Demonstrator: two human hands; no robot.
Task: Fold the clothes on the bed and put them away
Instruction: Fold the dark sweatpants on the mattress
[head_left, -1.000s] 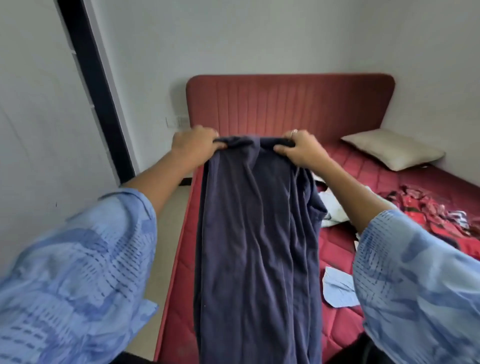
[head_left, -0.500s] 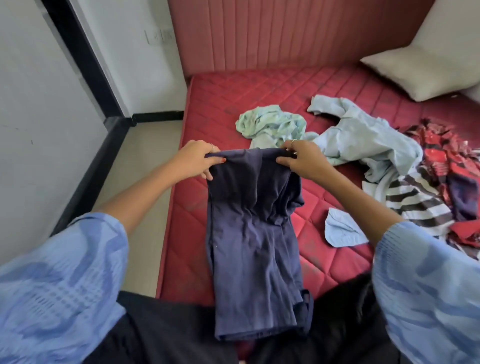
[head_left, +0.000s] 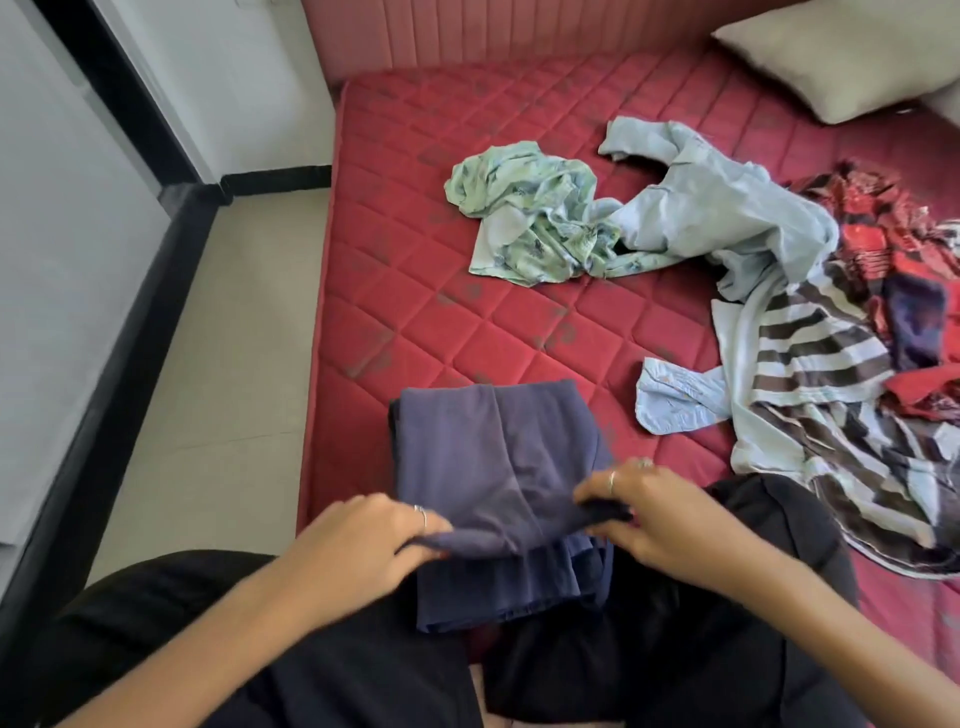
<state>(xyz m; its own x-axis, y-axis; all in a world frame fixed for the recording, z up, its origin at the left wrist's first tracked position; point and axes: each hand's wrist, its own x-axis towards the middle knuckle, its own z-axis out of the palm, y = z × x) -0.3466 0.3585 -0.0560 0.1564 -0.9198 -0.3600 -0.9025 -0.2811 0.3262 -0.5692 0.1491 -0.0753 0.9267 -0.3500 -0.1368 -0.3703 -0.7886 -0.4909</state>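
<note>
one navy garment (head_left: 488, 457) lies folded at the bed (head_left: 415, 291) edge; left hand (head_left: 358, 545) and right hand (head_left: 660, 514) each pinch its near fold. four loose clothes beyond the right hand, bare mattress between.

We have bare mattress (head_left: 415, 291) open beyond and left of the navy garment (head_left: 493, 457), up to the green shirt (head_left: 530, 223). To our right the way is cluttered: a pale blue shirt (head_left: 727, 208), a striped garment (head_left: 821, 374) and red cloth (head_left: 893, 223) lie heaped together, with a pillow (head_left: 831, 57) at the far corner.
</note>
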